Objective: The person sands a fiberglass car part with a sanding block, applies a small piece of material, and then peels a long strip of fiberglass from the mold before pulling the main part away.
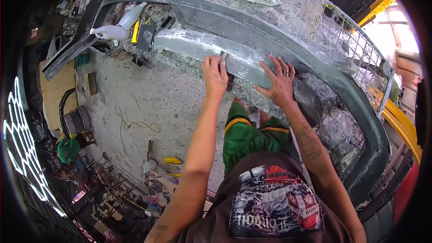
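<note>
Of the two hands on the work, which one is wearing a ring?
The right hand, its fingers spread apart: a ring shows on one finger. The left hand, its fingers bent at a small gray piece, shows none.

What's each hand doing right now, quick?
Left hand: curled, pinching a small grey block at the long grey panel.
Right hand: open, fingers spread over the panel's end.

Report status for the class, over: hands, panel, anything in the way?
Left hand gripping small block at grey panel. Right hand spread at panel's right end. Dark square by left end, clear of both hands.
</note>
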`<state>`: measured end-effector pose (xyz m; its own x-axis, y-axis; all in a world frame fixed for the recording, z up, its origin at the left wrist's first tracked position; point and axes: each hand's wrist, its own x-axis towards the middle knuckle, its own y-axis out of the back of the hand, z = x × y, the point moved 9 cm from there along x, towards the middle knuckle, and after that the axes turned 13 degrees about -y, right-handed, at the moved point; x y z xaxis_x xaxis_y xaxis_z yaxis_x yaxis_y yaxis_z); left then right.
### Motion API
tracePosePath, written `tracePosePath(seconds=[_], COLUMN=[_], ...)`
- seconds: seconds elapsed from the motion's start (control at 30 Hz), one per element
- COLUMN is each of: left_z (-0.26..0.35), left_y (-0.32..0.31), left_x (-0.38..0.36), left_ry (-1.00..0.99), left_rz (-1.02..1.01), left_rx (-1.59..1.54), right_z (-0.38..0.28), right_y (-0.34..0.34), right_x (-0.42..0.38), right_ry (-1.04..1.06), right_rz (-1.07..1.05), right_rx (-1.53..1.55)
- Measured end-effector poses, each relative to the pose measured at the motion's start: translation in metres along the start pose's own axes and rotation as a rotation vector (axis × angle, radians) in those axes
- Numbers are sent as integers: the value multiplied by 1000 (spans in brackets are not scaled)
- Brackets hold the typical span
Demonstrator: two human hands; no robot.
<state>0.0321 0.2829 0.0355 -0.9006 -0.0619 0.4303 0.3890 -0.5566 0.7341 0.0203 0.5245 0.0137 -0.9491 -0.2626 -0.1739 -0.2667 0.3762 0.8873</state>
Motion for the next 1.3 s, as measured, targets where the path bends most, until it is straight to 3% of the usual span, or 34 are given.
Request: tracePosePath(seconds=[0.1,0.17,0.23,0.3,0.37,0.43,0.57,0.7,0.73,0.87,0.97,1.03,1.1,1.13,1.3], left_z=[-24,-38,-23,1,-32,-60,-1,-41,-48,1,-22,-48,-33,-17,-28], left_y=[-3,4,-3,-3,-2,4,-1,2,3,-2,0,2,-3,-9,1], left_x=[21,31,9,-6,15,33,-1,33,41,5,27,44,24,8,25], left_ry=[-14,100,132,44,51,112,41,33,39,10,-34,11,47,103,12], left_rz=[-38,84,49,60,2,79,111,50,111,103,38,113,93,50,-4], left_rx=[34,60,47,58,23,-4,142,69,142,83,118,164,183,35,82], right_z=[0,0,1,1,1,2,1,1,1,0,0,1,0,0,2], right_y=[1,1,1,-2,-3,-6,-2,-6,-6,-2,-2,-3,-1,0,-7], right_x=[-2,-1,2,3,2,-2,3,0,-2,3,2,1,1,3,0], right_ry=[7,40,29,4,10,8,-1,14,16,4,28,15,22,12,9], right_rz=[-37,-24,-41,-71,-71,-71,-68,-75,-69,-87,-67,-78,-72,-76,-87], right_rx=[24,15,-3,-22,-16,-8,-23,-6,9,-4,3,23,17,10,5])
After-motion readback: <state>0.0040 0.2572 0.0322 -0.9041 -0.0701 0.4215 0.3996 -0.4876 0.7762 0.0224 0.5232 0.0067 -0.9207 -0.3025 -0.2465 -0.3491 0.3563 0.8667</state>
